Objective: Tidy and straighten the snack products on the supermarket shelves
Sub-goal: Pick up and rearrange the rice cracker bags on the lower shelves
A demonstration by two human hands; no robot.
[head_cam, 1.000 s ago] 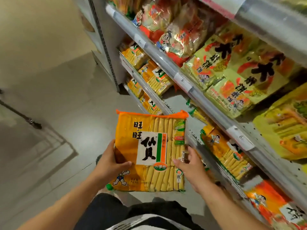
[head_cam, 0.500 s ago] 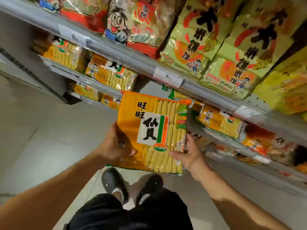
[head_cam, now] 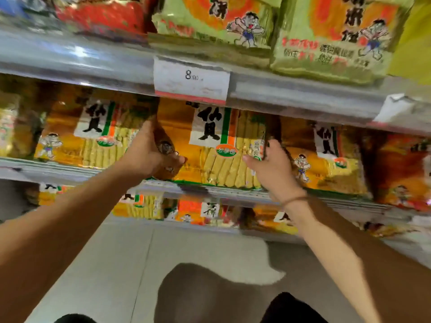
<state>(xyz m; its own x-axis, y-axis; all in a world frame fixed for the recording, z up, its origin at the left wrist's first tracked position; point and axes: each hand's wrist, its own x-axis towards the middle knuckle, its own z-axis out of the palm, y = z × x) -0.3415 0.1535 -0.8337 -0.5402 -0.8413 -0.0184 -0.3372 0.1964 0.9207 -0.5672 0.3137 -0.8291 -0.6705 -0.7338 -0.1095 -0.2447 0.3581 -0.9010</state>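
Two hands, left hand (head_cam: 151,155) and right hand (head_cam: 270,166), grip an upright orange-yellow cracker pack (head_cam: 210,145).

"8" on the shelf-edge price tag (head_cam: 191,79); "仙贝" on the orange snack pack (head_cam: 210,145).

Grey metal shelving (head_cam: 303,94) is seen running across a supermarket aisle in stacked tiers, its front rails blurred and streaked with pale glare from lighting overhead. A white price label (head_cam: 191,80) with a red lower edge, marked with the figure 8, is fixed to the upper rail, and a second, crumpled white label (head_cam: 396,110) is clipped further along to the right. Below the lowest tier, a smooth pale grey floor (head_cam: 112,264) is shown, crossed by a faint seam and darkened by a soft shadow (head_cam: 210,287).
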